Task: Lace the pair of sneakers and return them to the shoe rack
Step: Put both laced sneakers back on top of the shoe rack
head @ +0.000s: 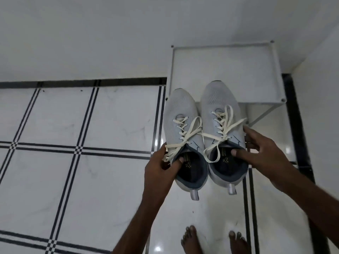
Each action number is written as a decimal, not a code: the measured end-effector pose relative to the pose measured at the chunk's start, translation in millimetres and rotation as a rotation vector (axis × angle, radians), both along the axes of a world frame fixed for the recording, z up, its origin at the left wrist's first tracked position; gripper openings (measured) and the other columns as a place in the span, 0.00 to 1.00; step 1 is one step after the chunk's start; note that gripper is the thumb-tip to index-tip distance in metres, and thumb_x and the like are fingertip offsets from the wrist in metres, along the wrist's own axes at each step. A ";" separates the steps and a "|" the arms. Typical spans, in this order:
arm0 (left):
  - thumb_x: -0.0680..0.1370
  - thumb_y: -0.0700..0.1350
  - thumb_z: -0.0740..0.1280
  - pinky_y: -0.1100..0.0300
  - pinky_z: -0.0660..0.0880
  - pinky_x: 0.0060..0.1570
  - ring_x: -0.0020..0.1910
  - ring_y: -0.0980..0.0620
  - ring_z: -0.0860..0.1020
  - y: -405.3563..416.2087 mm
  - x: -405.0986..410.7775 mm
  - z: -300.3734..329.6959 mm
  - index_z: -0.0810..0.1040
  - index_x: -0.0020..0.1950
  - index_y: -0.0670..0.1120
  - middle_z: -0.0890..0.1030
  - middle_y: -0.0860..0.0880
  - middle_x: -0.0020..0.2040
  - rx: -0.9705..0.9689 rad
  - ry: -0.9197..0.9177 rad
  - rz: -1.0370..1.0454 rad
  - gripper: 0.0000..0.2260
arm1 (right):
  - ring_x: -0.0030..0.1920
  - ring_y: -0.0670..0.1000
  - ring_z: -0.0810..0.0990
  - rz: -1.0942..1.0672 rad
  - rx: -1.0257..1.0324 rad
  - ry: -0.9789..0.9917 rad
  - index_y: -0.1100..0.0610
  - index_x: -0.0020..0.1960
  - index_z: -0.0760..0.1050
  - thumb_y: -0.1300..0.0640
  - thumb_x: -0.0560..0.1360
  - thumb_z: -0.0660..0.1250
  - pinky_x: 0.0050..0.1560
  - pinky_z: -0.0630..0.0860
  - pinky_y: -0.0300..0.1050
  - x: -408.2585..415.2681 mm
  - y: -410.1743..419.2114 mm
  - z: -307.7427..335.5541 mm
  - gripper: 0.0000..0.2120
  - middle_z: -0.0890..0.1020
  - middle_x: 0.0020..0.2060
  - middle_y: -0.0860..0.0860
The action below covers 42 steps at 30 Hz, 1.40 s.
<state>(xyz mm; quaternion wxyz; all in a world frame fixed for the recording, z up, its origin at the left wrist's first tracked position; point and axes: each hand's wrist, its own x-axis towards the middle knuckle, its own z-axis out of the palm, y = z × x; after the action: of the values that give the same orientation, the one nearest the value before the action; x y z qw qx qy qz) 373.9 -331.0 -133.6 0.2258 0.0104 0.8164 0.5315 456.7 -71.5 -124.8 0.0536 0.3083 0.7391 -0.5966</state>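
Note:
Two light grey sneakers with cream laces and dark blue linings hang side by side in the air, toes pointing away from me. My left hand [159,167] grips the left sneaker [180,114] at its collar, thumb inside the opening. My right hand [264,153] holds the right sneaker [218,101] the same way, thumb in the opening and fingers along the outer side. Both shoes are laced, with loose lace ends draped over the tongues. Their toes overlap the front edge of the white shoe rack [225,61], which stands against the wall.
The floor is glossy white marble tile with black stripe inlays [78,149]. White walls rise behind the rack and at the right. My bare feet [192,239] stand on the floor just below the shoes. A black floor border runs past the rack's right side.

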 end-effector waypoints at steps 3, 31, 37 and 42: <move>0.72 0.49 0.74 0.62 0.78 0.51 0.51 0.58 0.82 9.8 -12.7 63.4 0.81 0.59 0.60 0.83 0.56 0.51 0.053 0.020 0.018 0.16 | 0.55 0.38 0.82 -0.018 -0.037 0.050 0.28 0.56 0.74 0.64 0.72 0.74 0.49 0.79 0.42 -6.7 7.8 70.9 0.30 0.85 0.50 0.39; 0.71 0.57 0.68 0.52 0.78 0.58 0.55 0.51 0.82 252.1 -277.4 -17.9 0.75 0.68 0.61 0.82 0.51 0.57 -0.104 -0.077 -0.091 0.24 | 0.56 0.56 0.83 -0.151 -0.122 -0.087 0.45 0.57 0.78 0.64 0.70 0.74 0.63 0.77 0.60 -262.3 233.9 -16.8 0.21 0.85 0.53 0.53; 0.69 0.58 0.65 0.49 0.78 0.57 0.54 0.49 0.80 259.7 -270.2 -79.2 0.76 0.66 0.57 0.82 0.50 0.53 -0.197 -0.184 -0.167 0.24 | 0.61 0.56 0.80 -0.180 -0.173 -0.222 0.51 0.74 0.68 0.61 0.67 0.77 0.66 0.75 0.59 -255.6 240.7 -83.5 0.38 0.82 0.61 0.54; 0.73 0.53 0.68 0.52 0.76 0.59 0.56 0.49 0.78 261.6 -273.9 -100.2 0.73 0.71 0.55 0.79 0.49 0.57 -0.215 -0.211 -0.177 0.25 | 0.65 0.55 0.77 -0.208 -0.178 -0.269 0.51 0.76 0.65 0.63 0.71 0.74 0.68 0.73 0.57 -253.2 240.1 -99.3 0.37 0.79 0.66 0.53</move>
<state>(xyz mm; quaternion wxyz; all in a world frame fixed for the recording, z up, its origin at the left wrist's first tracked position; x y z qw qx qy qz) 100.0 -69.4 -233.8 0.3562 0.0022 0.8361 0.4172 203.5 168.5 -224.1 0.1168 0.4539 0.6338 -0.6154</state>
